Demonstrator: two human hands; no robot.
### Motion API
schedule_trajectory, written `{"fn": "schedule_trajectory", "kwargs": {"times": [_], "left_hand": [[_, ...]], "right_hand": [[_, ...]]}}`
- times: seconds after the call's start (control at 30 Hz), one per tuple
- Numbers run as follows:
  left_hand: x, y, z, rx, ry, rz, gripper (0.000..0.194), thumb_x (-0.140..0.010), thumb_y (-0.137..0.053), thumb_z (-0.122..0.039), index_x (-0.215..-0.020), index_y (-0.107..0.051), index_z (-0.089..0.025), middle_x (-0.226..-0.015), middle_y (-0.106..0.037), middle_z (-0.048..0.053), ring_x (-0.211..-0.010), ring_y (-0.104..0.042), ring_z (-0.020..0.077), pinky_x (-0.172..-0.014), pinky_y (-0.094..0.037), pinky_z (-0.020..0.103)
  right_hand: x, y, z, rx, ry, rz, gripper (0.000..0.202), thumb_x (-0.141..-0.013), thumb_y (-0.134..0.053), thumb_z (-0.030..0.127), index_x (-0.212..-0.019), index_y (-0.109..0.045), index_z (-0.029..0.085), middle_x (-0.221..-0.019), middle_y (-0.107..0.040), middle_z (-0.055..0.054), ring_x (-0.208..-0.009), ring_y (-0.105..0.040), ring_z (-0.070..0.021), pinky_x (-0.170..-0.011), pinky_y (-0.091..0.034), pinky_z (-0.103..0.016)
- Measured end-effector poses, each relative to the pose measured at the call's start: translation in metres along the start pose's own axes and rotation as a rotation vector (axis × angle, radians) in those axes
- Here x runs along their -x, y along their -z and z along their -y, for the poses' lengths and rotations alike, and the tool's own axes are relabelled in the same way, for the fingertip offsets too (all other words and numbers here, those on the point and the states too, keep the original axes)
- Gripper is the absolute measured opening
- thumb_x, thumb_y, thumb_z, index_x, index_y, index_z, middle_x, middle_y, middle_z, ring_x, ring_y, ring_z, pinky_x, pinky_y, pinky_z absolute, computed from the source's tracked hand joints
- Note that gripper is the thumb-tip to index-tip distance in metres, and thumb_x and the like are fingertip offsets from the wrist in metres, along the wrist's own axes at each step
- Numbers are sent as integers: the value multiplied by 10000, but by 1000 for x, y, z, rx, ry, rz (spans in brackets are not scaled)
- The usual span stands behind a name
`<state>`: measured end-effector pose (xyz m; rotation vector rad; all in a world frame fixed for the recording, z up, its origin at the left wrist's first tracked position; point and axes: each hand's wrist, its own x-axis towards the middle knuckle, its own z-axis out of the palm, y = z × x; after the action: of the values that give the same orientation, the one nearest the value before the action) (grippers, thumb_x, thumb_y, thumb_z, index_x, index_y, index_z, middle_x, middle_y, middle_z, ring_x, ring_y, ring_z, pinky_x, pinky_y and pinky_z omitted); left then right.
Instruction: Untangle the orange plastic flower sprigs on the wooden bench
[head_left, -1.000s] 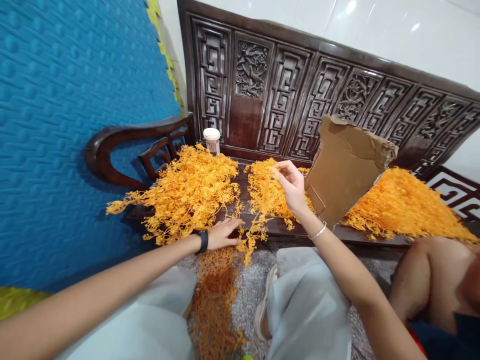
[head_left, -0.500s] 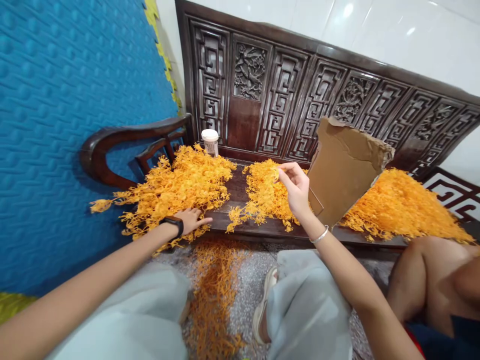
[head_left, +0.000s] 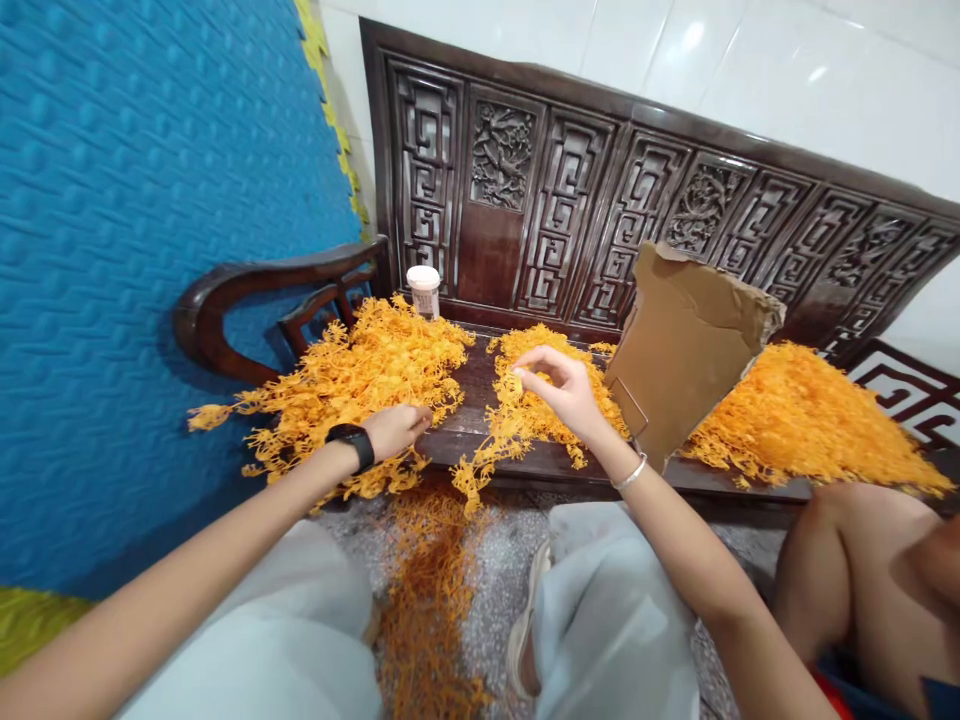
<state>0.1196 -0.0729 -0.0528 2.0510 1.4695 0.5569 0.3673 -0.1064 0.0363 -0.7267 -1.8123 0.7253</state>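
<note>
Head view: apparently picking through orange sprigs (head_left: 480, 462).
At centre, the right hand (head_left: 568, 397) seems to pinch one over the middle heap (head_left: 536, 341); the left hand (head_left: 393, 431), left of centre, lies against the left heap (head_left: 360, 362), its grip unclear. The next move likely calls for a light, steady hold.

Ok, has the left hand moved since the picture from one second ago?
Yes. Judged against the white-lidded tub, the left hand has shifted leftward in the picture and somewhat nearer the tub.
</note>
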Motion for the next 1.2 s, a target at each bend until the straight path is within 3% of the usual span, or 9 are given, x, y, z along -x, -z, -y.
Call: {"fn": "schedule_trajectory", "kwargs": {"times": [0.1, 0.2, 0.3, 0.43, 0.7, 0.83, 1.07, 1.13, 1.2], "left_hand": [[6, 6, -21, 109, -66, -27, 297, -706, -498, -472, -644, -627, -211, -655, -621, 49, -711, -584, 224, -687, -389, 300], [19, 5, -53, 552, -74, -12, 461, -748, -390, -575, -856, -639, -202, -892, -654, 73, -847, -583, 217, -755, -416, 317], [37, 1, -86, 773, -201, 140, 618, -703, -355, -677, -1015, -595, -200, -1033, -623, 96, -1024, -523, 237, -894, -366, 366], [51, -5, -108, 828, -210, 66, 676, -642, -446, -687, -1088, -550, -190, -1134, -575, 109, -1143, -429, 279, -948, -314, 414], [50, -6, -118, 1021, -220, -18, 553, -697, -477, -588, -1069, -487, -179, -952, -639, 74, -927, -576, 231, -848, -390, 392], [47, -7, -124, 942, -139, -75, 392, -645, -642, -383, -960, -542, -173, -703, -634, 9, -693, -589, 154, -716, -429, 314], [34, -17, -125, 1028, -48, -194, 229, -708, -575, -366, -806, -591, -161, -534, -521, -23, -494, -463, 90, -419, -329, 203], [31, -19, -123, 1036, 26, -227, 224, -710, -573, -357, -810, -596, -158, -489, -489, -33, -446, -414, 72, -367, -253, 180], [30, -20, -119, 1040, 110, -263, 239, -708, -573, -362, -823, -601, -155, -456, -457, -44, -392, -349, 54, -335, -189, 173]], "right_hand": [[0, -3, 3, -48, -50, 65, 147, -742, -578, 327, -760, -566, 182, -672, -557, 14, -600, -522, -87, -608, -442, -247], [-1, -9, 6, -169, -115, 160, 161, -740, -580, 341, -769, -556, 184, -617, -550, 26, -574, -535, -91, -598, -456, -252], [-2, -15, 8, -217, -122, 110, 160, -733, -590, 338, -789, -556, 192, -682, -568, 20, -608, -545, -85, -614, -461, -244], [-2, -15, 11, -175, -105, 62, 177, -719, -601, 349, -798, -564, 195, -746, -577, 11, -657, -539, -82, -631, -457, -233], [5, 0, 15, -227, -172, 308, 160, -721, -603, 299, -820, -581, 175, -750, -587, 5, -667, -553, -86, -659, -465, -248], [3, 3, 8, -201, -191, 322, 168, -709, -612, 305, -801, -596, 165, -744, -590, 0, -644, -545, -87, -644, -463, -254], [-5, -6, -12, -197, -324, 27, 162, -601, -665, 279, -657, -585, 150, -569, -553, 29, -509, -495, -77, -533, -428, -230], [-10, 4, -23, -192, -379, -147, 135, -590, -638, 247, -638, -560, 148, -544, -533, 38, -478, -476, -72, -510, -409, -226], [-13, 24, -40, -154, -425, -425, 120, -584, -604, 227, -636, -531, 148, -547, -516, 47, -461, -459, -64, -492, -385, -216]]}}
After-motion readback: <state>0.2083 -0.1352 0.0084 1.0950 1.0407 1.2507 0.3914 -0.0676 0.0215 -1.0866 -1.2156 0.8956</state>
